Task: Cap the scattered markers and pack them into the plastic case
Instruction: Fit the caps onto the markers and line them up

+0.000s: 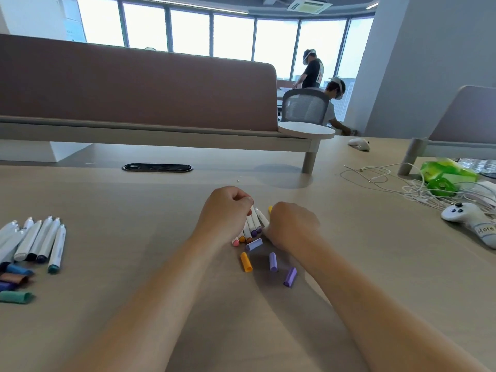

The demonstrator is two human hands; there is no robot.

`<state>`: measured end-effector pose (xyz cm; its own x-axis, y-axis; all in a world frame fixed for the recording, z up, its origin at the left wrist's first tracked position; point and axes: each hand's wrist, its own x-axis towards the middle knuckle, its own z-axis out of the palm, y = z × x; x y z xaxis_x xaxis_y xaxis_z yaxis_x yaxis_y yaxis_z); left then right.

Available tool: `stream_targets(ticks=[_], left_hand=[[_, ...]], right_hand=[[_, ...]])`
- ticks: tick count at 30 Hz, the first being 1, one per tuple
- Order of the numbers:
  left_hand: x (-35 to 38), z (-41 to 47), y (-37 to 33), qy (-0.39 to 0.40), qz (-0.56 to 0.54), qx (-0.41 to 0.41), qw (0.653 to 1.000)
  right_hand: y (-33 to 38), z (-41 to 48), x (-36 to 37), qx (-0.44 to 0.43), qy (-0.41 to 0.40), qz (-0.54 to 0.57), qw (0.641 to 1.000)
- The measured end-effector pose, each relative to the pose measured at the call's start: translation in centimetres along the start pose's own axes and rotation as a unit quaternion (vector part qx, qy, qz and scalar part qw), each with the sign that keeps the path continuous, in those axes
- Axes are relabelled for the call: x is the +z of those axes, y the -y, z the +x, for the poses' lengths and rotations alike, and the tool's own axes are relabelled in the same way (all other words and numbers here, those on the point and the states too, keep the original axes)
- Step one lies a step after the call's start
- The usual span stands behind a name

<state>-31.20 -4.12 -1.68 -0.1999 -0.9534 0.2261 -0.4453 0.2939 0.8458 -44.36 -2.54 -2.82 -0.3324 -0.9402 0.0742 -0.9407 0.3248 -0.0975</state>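
A small bunch of white-bodied markers (251,225) with pink, orange and purple ends lies between my two hands at the middle of the wooden desk. My left hand (225,210) curls over the bunch from the left, its fingers round the markers. My right hand (292,226) is curled at the right of the bunch, with a yellow tip (270,209) showing beside its knuckles. Loose caps lie just in front: a lilac cap (254,244), an orange cap (246,262), and two purple caps (273,261) (290,277). No plastic case is in view.
At the left edge lie several more uncapped white markers (40,242) and loose blue, brown and teal caps (16,284). A white controller (461,216), tangled white cables (389,178) and a green object (445,175) sit far right. A divider shelf (161,135) spans the back.
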Motion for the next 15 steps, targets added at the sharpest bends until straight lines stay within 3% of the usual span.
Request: stream_targets(ticks=[5,10,15], left_hand=[[-0.1,-0.4,-0.3,0.101,0.104,0.016,0.989],[0.5,-1.7,-1.1,0.286,0.234,0.060,0.927],[1.4,-2.1,-0.9,0.293,0.305,0.094,0.901]], right_hand=[[-1.7,-0.1,-1.3,0.051,-0.032,0.139,0.989],[-2.8,0.0,-1.5,0.071,-0.059,0.287,0.953],[-3.1,-0.3,-1.7,0.050,-0.071,0.313,0.946]])
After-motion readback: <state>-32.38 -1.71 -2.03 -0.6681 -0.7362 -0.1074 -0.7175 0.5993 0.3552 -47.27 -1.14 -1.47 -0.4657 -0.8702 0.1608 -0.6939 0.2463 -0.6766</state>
